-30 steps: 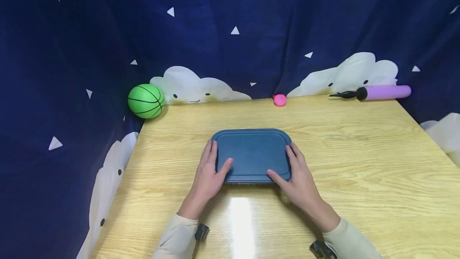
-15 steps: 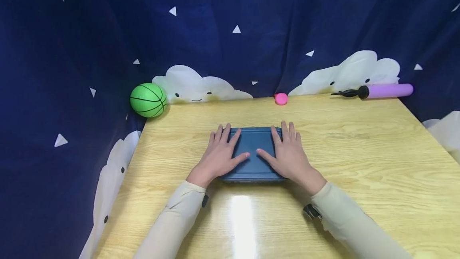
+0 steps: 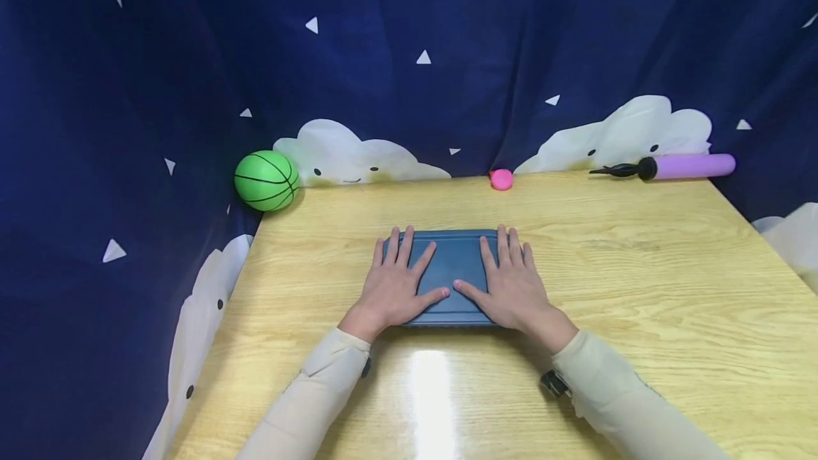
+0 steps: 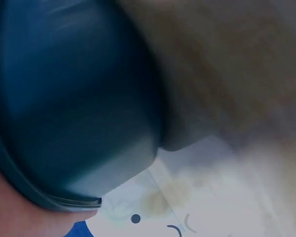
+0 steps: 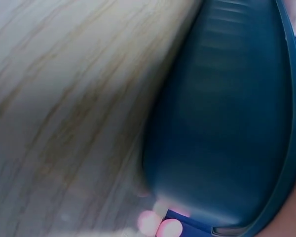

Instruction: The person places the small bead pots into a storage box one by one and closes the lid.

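A dark blue box with a fitted lid sits on the wooden table in the middle of the head view. My left hand lies palm down on the lid's left part, its fingers straight and spread toward the far edge. On the right part rests my right hand, also flat with spread fingers. The two thumb tips point at each other, a small gap apart. The box's side wall fills the left of the left wrist view. In the right wrist view the opposite wall shows below the lid rim.
A green ball with black lines sits at the table's far left corner. By the far edge are a small pink round thing and a purple hand pump with a black end. A dark blue curtain hangs behind.
Both hands have moved from the box's left and right sides inward onto the top of the lid, fingers now spread flat. The box stays in about the same place.
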`<state>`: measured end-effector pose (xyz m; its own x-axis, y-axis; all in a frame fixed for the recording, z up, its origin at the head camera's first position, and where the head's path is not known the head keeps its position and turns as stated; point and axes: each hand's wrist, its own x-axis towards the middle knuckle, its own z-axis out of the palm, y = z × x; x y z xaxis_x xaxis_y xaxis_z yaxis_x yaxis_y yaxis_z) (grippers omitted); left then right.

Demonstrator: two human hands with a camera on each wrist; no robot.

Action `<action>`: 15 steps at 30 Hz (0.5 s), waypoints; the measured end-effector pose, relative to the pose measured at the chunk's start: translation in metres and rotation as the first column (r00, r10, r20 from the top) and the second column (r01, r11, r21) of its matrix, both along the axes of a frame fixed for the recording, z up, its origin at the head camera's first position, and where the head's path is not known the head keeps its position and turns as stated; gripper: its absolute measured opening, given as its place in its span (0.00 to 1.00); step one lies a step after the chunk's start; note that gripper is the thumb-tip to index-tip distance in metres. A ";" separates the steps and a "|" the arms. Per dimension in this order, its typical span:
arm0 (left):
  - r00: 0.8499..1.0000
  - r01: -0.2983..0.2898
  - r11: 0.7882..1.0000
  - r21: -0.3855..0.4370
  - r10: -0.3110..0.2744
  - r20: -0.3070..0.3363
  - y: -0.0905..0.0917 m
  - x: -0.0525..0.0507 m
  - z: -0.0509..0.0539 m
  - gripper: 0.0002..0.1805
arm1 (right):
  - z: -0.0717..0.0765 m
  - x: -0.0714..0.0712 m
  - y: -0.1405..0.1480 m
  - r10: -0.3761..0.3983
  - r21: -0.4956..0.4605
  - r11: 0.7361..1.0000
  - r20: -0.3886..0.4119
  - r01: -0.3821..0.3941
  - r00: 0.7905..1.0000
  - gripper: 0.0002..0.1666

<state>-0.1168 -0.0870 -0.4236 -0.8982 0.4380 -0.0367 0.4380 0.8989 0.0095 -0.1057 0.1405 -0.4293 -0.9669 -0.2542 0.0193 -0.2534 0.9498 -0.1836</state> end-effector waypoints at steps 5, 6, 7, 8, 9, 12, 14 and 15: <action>1.000 0.002 1.000 0.018 -0.002 0.011 0.001 0.000 -0.004 0.47 | -0.001 0.001 0.001 0.003 0.010 1.000 0.022 -0.004 1.000 0.61; 1.000 0.001 1.000 0.020 -0.001 0.014 0.001 0.000 -0.004 0.47 | -0.002 0.001 0.001 0.004 0.012 1.000 0.022 -0.004 1.000 0.61; 1.000 0.000 1.000 0.025 -0.001 0.018 0.001 0.000 -0.005 0.47 | -0.002 0.000 0.002 0.002 0.012 1.000 0.024 -0.003 1.000 0.61; 1.000 0.000 1.000 0.030 0.000 0.024 0.002 0.000 -0.005 0.47 | -0.002 0.000 0.002 0.000 0.008 1.000 0.028 0.000 1.000 0.61; 1.000 -0.001 1.000 0.027 0.000 0.029 0.002 0.000 -0.005 0.47 | -0.003 0.000 0.003 -0.002 0.001 1.000 0.027 0.002 1.000 0.61; 0.999 -0.004 0.999 0.037 0.003 0.040 0.004 -0.001 -0.007 0.47 | -0.004 -0.002 0.004 -0.011 -0.008 1.000 0.024 0.012 1.000 0.61; 0.999 -0.008 0.999 0.038 0.006 0.052 0.005 -0.002 -0.008 0.47 | -0.005 -0.004 0.006 -0.017 -0.013 1.000 0.026 0.017 1.000 0.62; 0.999 -0.007 0.999 0.042 0.005 0.050 0.006 -0.003 -0.008 0.47 | -0.006 -0.006 0.007 -0.016 -0.011 1.000 0.024 0.017 1.000 0.62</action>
